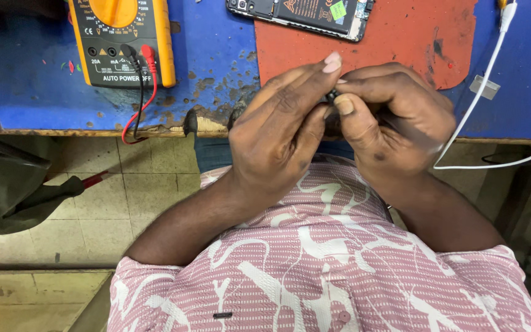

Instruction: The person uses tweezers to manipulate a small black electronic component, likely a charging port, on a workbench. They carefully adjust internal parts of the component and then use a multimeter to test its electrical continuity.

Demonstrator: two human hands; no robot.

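**Small dark part pinched past the edge of the surface**

While both hands work close together, the left hand [278,132] and right hand [394,120] are closed on one small dark part [333,97], pinched at the fingertips; what it is cannot be told. It hangs over the lap, just off the worn blue surface [216,67]. A slip there would likely drop it onto the shirt or the tiled floor [130,197], where so small a piece is easily lost. Count: one yellow multimeter [121,37] with two leads, red and black; one opened phone [302,13] on one red mat [401,37]; one white cable [483,86].
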